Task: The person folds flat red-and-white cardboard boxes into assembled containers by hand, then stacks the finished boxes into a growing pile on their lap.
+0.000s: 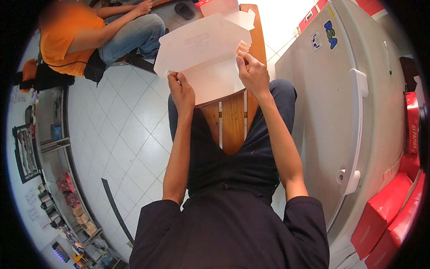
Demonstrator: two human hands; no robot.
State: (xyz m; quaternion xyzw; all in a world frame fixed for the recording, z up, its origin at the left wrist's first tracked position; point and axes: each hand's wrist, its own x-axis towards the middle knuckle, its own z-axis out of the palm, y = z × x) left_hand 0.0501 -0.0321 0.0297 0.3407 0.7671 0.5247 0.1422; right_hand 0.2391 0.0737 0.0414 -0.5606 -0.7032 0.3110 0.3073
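A flat white cardboard box blank [201, 42] with cut flaps is raised over the bench in front of me. My left hand [181, 91] pinches its near left corner between thumb and fingers. At the right edge my right hand [254, 74] is closed on a side flap [242, 48], which looks creased into several small folds. Under the raised blank, a stack of similar white cardboard sheets [210, 84] with brown lower edges lies on the wooden bench [233, 125], between my legs.
Red-and-white cardboard pieces [219, 7] lie at the bench's far end. A light refrigerator [313, 103] stands close on my right, with red boxes [380, 208] below it. To the far left, a person in an orange shirt [85, 31] sits. Shelves [56, 148] line the left wall.
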